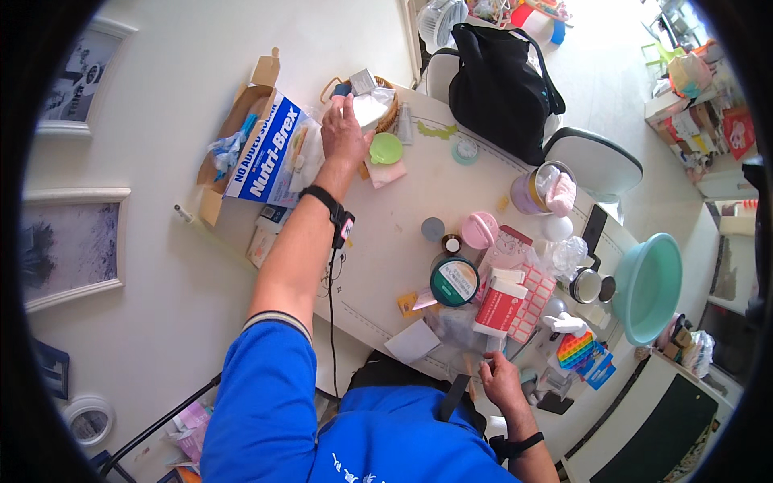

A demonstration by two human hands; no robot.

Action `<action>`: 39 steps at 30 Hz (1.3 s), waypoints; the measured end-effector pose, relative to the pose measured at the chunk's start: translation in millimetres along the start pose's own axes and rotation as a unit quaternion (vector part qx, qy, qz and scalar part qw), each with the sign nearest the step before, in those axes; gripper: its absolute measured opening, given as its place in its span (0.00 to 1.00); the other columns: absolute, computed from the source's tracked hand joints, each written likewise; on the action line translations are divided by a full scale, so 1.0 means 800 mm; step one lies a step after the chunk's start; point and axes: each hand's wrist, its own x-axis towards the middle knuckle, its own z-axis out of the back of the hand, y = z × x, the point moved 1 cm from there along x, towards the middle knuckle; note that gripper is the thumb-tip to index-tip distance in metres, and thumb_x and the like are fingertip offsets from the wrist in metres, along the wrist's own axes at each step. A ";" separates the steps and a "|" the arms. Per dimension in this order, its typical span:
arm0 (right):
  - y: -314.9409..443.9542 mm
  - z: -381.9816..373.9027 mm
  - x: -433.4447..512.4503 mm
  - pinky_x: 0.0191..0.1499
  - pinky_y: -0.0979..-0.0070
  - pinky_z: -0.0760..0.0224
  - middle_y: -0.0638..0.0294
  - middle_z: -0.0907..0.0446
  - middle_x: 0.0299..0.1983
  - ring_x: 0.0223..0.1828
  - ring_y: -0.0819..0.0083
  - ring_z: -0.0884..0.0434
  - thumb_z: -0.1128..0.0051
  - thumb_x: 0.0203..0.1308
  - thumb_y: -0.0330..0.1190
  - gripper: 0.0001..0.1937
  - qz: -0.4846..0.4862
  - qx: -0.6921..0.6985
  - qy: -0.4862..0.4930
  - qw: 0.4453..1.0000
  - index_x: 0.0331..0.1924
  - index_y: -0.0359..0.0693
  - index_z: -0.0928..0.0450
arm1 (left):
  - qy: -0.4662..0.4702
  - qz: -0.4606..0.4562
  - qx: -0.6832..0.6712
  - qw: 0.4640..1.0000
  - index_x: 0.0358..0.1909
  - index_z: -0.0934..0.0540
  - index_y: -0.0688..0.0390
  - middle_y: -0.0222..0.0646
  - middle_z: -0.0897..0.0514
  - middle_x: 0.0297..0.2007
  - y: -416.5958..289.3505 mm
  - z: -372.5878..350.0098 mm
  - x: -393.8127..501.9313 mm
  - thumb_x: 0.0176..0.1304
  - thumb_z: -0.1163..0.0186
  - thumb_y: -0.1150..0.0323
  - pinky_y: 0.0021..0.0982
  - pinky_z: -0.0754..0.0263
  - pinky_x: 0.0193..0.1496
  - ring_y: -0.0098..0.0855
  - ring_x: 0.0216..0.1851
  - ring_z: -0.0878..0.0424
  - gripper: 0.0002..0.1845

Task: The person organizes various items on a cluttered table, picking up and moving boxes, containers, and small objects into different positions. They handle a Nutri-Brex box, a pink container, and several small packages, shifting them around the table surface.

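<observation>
My left hand is stretched out to the table's far end, over the near side of a wicker basket. Its fingers lie against a white packet in that basket; whether they grip it is hidden by the back of the hand. A light green bowl-shaped lid and a grey tube lie just right of this hand. My right hand is low by the table's near edge, fingers curled. A small clear plastic piece shows at its fingertips, and I cannot tell if it is held.
A Nutri-Brex carton stands left of my left hand. A green-lidded jar, a red and white packet, a pink lidded cup and a tin crowd the table's right half. A teal basin stands at the right edge.
</observation>
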 end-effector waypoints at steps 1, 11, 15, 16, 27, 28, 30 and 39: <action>0.004 0.000 0.003 0.45 0.61 0.16 0.48 0.10 0.35 0.38 0.56 0.09 0.36 0.77 0.32 0.14 0.001 0.000 -0.005 1.000 0.59 0.33 0.19 | 0.067 0.026 0.015 0.997 0.81 0.32 0.56 0.47 0.26 0.73 0.002 -0.003 0.012 0.62 0.19 0.55 0.50 0.32 0.78 0.53 0.74 0.28 0.49; 0.021 -0.007 0.018 0.44 0.60 0.17 0.47 0.11 0.34 0.37 0.56 0.09 0.36 0.76 0.33 0.15 -0.018 -0.018 0.003 1.000 0.59 0.33 0.19 | 0.106 -0.020 0.081 0.991 0.64 0.14 0.43 0.44 0.26 0.76 -0.010 -0.038 0.014 0.62 0.20 0.54 0.55 0.35 0.78 0.50 0.78 0.31 0.29; 0.023 -0.009 0.022 0.45 0.60 0.17 0.47 0.10 0.35 0.38 0.55 0.09 0.37 0.77 0.33 0.15 -0.015 -0.018 0.000 1.000 0.59 0.33 0.19 | 0.029 -0.032 0.037 0.998 0.66 0.17 0.50 0.46 0.24 0.73 -0.012 -0.040 0.002 0.64 0.22 0.56 0.54 0.34 0.78 0.50 0.77 0.29 0.30; 0.023 -0.007 0.023 0.45 0.60 0.17 0.47 0.10 0.35 0.38 0.54 0.09 0.37 0.77 0.32 0.15 -0.019 -0.008 0.001 1.000 0.59 0.33 0.19 | -0.028 -0.040 0.017 0.999 0.66 0.18 0.52 0.48 0.23 0.72 -0.011 -0.036 -0.004 0.64 0.22 0.57 0.53 0.33 0.77 0.50 0.76 0.28 0.30; 0.036 0.003 0.037 0.46 0.60 0.16 0.46 0.09 0.35 0.40 0.54 0.07 0.38 0.77 0.32 0.14 -0.015 -0.041 0.013 0.999 0.58 0.33 0.20 | 0.167 0.394 -0.352 0.832 0.57 0.22 0.75 0.60 0.11 0.51 0.002 -0.105 -0.138 0.66 0.24 0.45 0.49 0.18 0.60 0.57 0.55 0.11 0.39; 0.037 0.002 0.039 0.46 0.59 0.16 0.46 0.10 0.36 0.40 0.52 0.08 0.38 0.77 0.32 0.14 -0.020 -0.032 0.013 0.999 0.58 0.32 0.20 | 0.145 0.398 -0.347 0.837 0.57 0.22 0.76 0.62 0.11 0.51 0.002 -0.121 -0.130 0.66 0.24 0.45 0.49 0.18 0.61 0.58 0.56 0.11 0.40; 0.036 0.000 0.038 0.46 0.59 0.16 0.45 0.10 0.36 0.40 0.51 0.08 0.37 0.77 0.32 0.14 -0.027 -0.023 0.013 0.999 0.58 0.32 0.20 | 0.108 0.407 -0.337 0.842 0.56 0.21 0.78 0.66 0.11 0.53 0.001 -0.147 -0.118 0.66 0.25 0.44 0.49 0.18 0.62 0.59 0.57 0.11 0.41; 0.021 -0.014 0.022 0.48 0.52 0.17 0.42 0.10 0.39 0.44 0.42 0.09 0.35 0.74 0.36 0.16 -0.038 0.003 0.008 0.999 0.58 0.35 0.18 | 0.118 0.386 -0.458 0.792 0.60 0.16 0.66 0.45 0.07 0.46 0.012 -0.156 -0.144 0.71 0.30 0.57 0.44 0.15 0.51 0.45 0.43 0.08 0.24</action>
